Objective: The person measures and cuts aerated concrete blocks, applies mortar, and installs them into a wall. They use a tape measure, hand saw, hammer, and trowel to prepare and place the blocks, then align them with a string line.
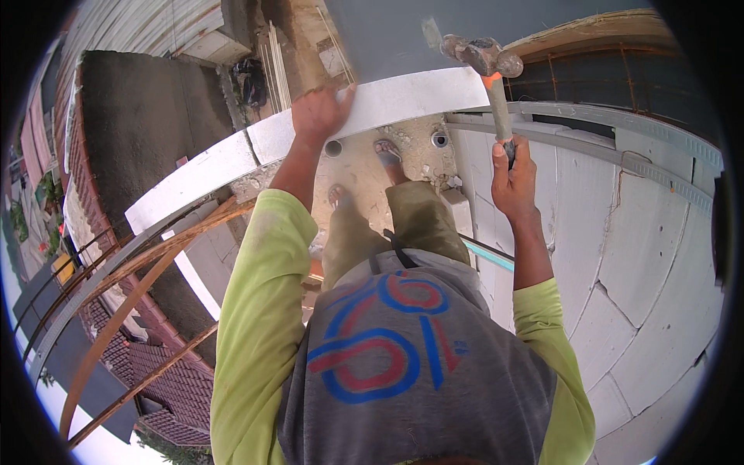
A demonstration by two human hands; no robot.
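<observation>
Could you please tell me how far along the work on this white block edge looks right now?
Done: white blocks already lie across the surface on the right, some cracked. In hand: the left hand steadies the white edge block while the right hand holds a hammer raised above it. Left: bare patch with pipe holes near the feet remains uncovered.

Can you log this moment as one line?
left hand: on white board | right hand: holding hammer, raised
</observation>
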